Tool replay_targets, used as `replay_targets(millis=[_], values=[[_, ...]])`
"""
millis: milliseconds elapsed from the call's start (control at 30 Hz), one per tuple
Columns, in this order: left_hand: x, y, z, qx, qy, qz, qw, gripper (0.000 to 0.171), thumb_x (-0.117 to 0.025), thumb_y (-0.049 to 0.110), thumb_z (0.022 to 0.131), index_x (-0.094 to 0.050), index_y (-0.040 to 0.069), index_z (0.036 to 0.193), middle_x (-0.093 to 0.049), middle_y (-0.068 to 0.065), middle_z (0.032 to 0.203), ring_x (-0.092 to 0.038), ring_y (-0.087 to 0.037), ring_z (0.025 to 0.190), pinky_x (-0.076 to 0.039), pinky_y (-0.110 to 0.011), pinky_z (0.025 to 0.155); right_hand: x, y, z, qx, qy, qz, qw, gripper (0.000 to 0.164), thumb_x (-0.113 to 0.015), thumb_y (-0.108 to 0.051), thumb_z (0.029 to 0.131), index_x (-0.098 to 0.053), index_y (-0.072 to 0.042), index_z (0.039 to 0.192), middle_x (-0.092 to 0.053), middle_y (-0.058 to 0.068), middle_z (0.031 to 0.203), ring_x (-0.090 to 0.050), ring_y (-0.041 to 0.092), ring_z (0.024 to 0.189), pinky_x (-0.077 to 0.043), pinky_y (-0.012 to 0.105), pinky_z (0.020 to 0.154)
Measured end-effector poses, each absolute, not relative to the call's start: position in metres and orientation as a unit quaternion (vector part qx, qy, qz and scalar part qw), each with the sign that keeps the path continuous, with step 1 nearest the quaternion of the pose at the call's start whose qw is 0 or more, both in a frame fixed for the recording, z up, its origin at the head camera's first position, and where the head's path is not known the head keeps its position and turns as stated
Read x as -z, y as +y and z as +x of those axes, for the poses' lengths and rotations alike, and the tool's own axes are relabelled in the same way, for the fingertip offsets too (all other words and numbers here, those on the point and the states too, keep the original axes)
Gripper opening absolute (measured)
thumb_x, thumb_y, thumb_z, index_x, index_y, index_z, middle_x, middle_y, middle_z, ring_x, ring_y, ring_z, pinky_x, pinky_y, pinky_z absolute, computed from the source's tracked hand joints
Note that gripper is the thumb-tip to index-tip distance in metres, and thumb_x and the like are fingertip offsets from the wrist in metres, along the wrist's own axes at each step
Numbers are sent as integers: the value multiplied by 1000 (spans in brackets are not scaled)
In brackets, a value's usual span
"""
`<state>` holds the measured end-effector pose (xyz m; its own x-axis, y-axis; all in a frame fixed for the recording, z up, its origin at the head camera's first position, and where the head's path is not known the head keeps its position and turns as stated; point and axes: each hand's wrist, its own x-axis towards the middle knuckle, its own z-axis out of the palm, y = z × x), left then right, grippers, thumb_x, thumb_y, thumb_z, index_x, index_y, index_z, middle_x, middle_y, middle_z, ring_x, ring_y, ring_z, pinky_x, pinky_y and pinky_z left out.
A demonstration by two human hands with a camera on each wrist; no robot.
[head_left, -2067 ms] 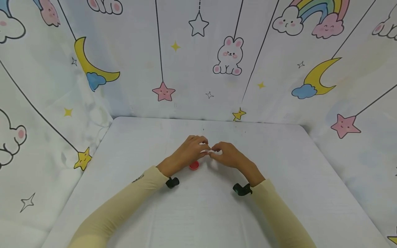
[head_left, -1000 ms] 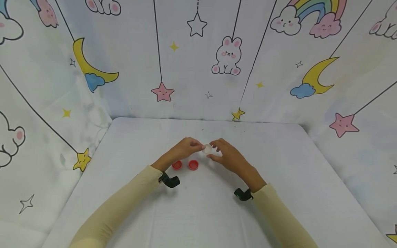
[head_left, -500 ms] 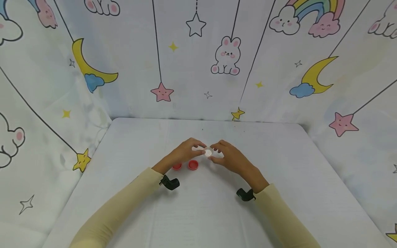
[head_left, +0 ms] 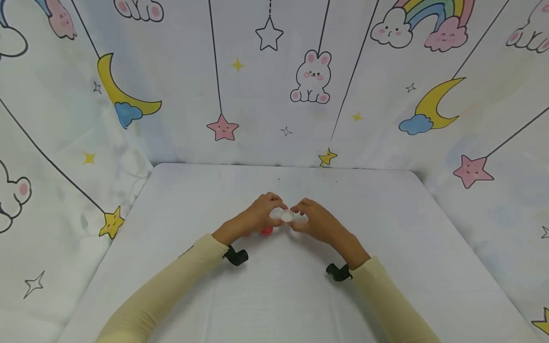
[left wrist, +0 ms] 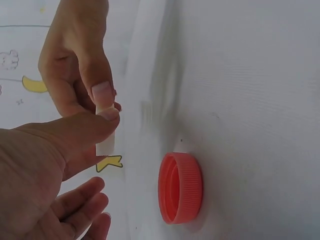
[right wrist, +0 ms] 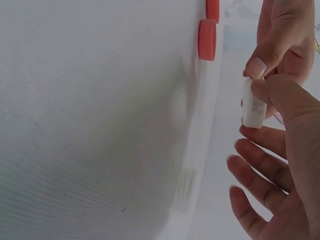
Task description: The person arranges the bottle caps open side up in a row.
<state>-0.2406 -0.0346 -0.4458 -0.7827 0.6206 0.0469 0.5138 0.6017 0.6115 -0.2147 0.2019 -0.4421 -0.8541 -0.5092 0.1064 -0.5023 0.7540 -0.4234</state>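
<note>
My left hand (head_left: 259,214) and right hand (head_left: 318,219) meet over the table and pinch one small white round piece (head_left: 286,216) between thumbs and fingers. In the right wrist view this white piece (right wrist: 254,107) shows a thick edge with faint grey print; what kind of thing it is cannot be told. Both thumbs press its edge side by side in the left wrist view, where one end of the piece (left wrist: 105,146) pokes out. Below the left hand, a red ribbed bottle cap (head_left: 267,231) lies on the table, its hollow side up. A second red cap (right wrist: 213,10) is mostly hidden by the left hand in the head view.
A white cloth covers the table (head_left: 274,295). Behind it rises a cloth backdrop (head_left: 180,71) printed with moons, stars and rabbits. Dark wrist cameras (head_left: 238,256) hang at both cuffs, above the tabletop.
Two seconds ago the hands also met. They then parted slightly, showing the white piece's round face and both red caps. Now both hands have closed in again, slightly nearer, covering most of the left cap.
</note>
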Motion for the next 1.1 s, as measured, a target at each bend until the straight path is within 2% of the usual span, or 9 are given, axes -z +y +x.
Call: replay_targets(millis=[167, 333, 567, 1100], values=[[454, -31, -236, -283, 891, 353, 40, 34, -82, 18, 94, -73, 4, 123, -59, -18, 136, -54, -38, 128, -45, -60, 107, 450, 202, -214, 208, 940, -270, 16, 37, -80, -32, 94, -76, -10, 123, -67, 1, 118, -64, 20, 106, -56, 44, 95], [460, -28, -231, -261, 892, 369, 11, 31, -83, 20, 93, -74, 4, 118, -62, -17, 130, -57, -37, 121, -48, -59, 100, 455, 201, -212, 191, 943, -269, 28, 37, -80, -33, 94, -77, -11, 124, -67, 1, 119, -63, 21, 108, -53, 47, 97], [465, -26, -226, -227, 905, 360, 15, 30, -85, 27, 92, -74, 12, 115, -61, -9, 131, -57, -29, 119, -47, -47, 100, 455, 197, -208, 147, 947, -285, 23, 37, -81, -36, 94, -78, -14, 124, -67, 3, 121, -65, 21, 112, -47, 53, 97], [462, -24, -226, -203, 910, 360, 24, 33, -87, 30, 90, -75, 13, 114, -61, -9, 130, -57, -29, 116, -46, -47, 97, 462, 196, -208, 110, 951, -289, 3, 41, -82, -43, 93, -78, -17, 124, -66, 1, 119, -61, 20, 116, -42, 53, 96]])
